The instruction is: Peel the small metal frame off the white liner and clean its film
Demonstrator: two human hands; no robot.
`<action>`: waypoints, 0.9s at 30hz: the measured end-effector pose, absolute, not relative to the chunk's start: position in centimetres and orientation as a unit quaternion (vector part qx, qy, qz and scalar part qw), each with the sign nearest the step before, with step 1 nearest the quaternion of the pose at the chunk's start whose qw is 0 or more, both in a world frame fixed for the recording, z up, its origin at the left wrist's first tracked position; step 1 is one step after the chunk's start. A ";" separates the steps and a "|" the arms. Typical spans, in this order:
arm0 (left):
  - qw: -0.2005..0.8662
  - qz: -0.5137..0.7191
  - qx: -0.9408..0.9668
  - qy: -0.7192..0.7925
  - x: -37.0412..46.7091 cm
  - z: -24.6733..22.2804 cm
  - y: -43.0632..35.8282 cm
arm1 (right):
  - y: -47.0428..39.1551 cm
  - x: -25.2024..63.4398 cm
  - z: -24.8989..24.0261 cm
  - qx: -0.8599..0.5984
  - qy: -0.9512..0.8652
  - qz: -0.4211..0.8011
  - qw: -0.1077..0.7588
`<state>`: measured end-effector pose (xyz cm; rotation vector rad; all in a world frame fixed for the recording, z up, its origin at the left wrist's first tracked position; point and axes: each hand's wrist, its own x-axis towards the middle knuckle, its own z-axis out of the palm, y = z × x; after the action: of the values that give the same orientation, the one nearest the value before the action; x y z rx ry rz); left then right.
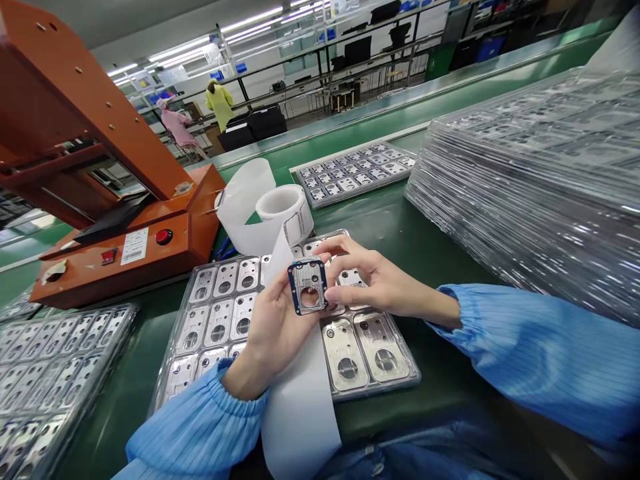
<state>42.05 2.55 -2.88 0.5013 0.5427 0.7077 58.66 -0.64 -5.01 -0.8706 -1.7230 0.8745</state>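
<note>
We hold a blue-edged metal plate (304,277) above a clear tray (411,377) of metal parts, our left hand (277,330) cradling it, our right hand (357,277) gripping its right edge. A white strip (303,407) crosses the tray; beyond, a white roll (299,227) stands on the green counter (390,223).

The person's left sleeve (193,423) at lower left of the frame and right sleeve (550,360) at right are light blue, finely striped, with gathered cuffs (465,308); left hand (277,327) and right hand (363,277) are bare. Darker blue clothing (420,457) shows at bottom centre.
</note>
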 end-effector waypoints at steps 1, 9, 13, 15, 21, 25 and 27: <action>0.874 0.340 0.236 0.256 42.0 -2.9 2.6 | -0.6 58.7 -5.0 -0.359 -0.709 0.360 0.489; 0.859 0.366 0.226 0.278 42.1 -2.6 2.5 | -0.5 58.5 -5.3 -0.380 -0.703 0.343 0.494; 0.872 0.346 0.233 0.256 42.3 -2.7 2.4 | -0.5 58.5 -5.3 -0.384 -0.681 0.374 0.499; 0.878 0.332 0.234 0.252 42.3 -2.9 2.4 | -0.5 58.5 -5.2 -0.387 -0.663 0.398 0.502; 0.871 0.328 0.242 0.273 42.3 -3.4 2.5 | -0.7 58.5 -4.7 -0.382 -0.655 0.404 0.512; 0.870 0.327 0.235 0.285 42.4 -3.5 2.6 | -0.8 58.5 -4.8 -0.376 -0.655 0.395 0.523; 0.869 0.338 0.241 0.269 42.4 -3.5 2.7 | -0.8 58.4 -4.9 -0.365 -0.659 0.398 0.523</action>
<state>42.43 2.65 -3.48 0.5036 0.5634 0.7075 58.44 -0.85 -4.87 -0.8727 -1.5787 0.9523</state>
